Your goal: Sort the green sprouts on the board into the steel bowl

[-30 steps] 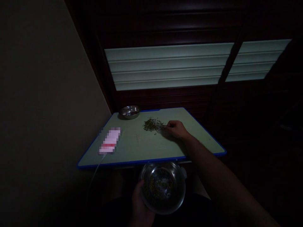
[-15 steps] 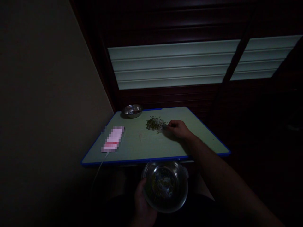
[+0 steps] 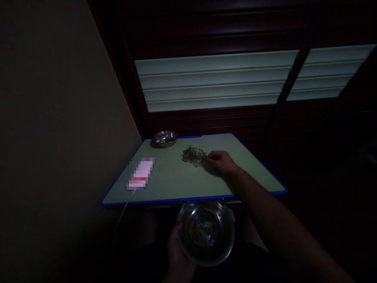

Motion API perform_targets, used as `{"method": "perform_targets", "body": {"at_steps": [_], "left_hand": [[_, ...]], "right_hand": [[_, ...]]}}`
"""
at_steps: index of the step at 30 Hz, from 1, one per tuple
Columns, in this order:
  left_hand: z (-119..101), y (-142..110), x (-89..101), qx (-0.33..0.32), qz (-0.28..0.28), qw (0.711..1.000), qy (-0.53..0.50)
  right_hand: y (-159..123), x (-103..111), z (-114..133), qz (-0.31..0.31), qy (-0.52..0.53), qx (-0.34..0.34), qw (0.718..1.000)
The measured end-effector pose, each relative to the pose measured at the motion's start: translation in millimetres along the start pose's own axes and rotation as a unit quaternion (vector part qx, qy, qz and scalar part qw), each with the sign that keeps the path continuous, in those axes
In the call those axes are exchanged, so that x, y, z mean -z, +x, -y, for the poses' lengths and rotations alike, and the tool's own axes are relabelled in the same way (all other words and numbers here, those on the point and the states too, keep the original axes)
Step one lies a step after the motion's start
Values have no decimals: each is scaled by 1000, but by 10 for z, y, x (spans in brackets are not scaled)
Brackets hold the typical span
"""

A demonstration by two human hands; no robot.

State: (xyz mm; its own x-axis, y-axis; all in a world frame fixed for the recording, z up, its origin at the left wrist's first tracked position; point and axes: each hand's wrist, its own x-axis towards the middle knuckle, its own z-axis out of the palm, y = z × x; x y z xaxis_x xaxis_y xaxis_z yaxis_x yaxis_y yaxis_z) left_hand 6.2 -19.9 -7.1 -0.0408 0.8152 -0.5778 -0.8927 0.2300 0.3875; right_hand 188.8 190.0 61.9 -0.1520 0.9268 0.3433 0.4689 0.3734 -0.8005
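Note:
Below the table's front edge, my left hand [image 3: 180, 251] grips the left rim of a steel bowl [image 3: 225, 245], thumb over the rim. Small greenish grains lie in the bowl's bottom, under shiny glare. Over the table, my right hand [image 3: 222, 161] is closed in a pinch at the right side of a loose pile of small green grains, perhaps mung beans [image 3: 190, 154]. From its fingertips a thin, pale, see-through piece [image 3: 201, 160] reaches into the pile; dim light hides what kind of thing it is.
The light green tabletop [image 3: 165, 188] has a blue edge. At its back left stands a smaller steel bowl [image 3: 164, 139]. A blurred-out phone [image 3: 141, 173] with a white cable [image 3: 125, 206] lies at the left. Behind is a dark wooden panel with pale slats [image 3: 218, 80]; a wall [image 3: 59, 118] borders the left.
Very little differs. My right hand stays at the pile's right side with barely any shift, and my left hand keeps the bowl in place.

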Motion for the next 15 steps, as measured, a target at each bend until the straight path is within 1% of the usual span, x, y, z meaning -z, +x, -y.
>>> {"method": "perform_targets", "body": {"at_steps": [4,7,11,15], "left_hand": [[7,25,21,6,5,1000,-1],[12,34,26,-1,-7,1000,4],[8,20,13,11,-7,1000,4],[-5,10,-6,19,-18,1000,1]], "right_hand": [[-10,-19,3,18,-8,15,1000],[-14,-33,14,17,-10,14,1000],[-10,-47,18,18,-18,20,999],[-12,-55,9,36,-9,30,999]]}}
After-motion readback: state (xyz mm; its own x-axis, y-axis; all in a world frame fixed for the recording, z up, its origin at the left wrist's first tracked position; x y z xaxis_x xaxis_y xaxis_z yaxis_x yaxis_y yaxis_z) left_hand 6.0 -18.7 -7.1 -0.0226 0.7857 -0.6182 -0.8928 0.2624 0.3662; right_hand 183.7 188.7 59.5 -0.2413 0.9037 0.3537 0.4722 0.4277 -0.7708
